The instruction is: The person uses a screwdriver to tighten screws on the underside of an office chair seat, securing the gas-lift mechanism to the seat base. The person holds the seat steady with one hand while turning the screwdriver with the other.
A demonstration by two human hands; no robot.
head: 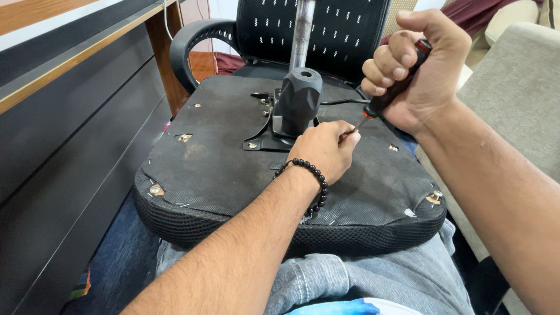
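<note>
The right hand (423, 70) is gripping a screwdriver (392, 93) in a closed fist. The left hand (322, 153) is pinching its tip, apparently steadying it, against the upturned chair seat (216, 169).

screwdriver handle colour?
Black with a red collar near the shaft, on the screwdriver gripped in the right hand; head view.

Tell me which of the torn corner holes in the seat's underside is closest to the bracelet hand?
The hole at the near right corner; the left-edge holes lie farther from the left hand.
</note>
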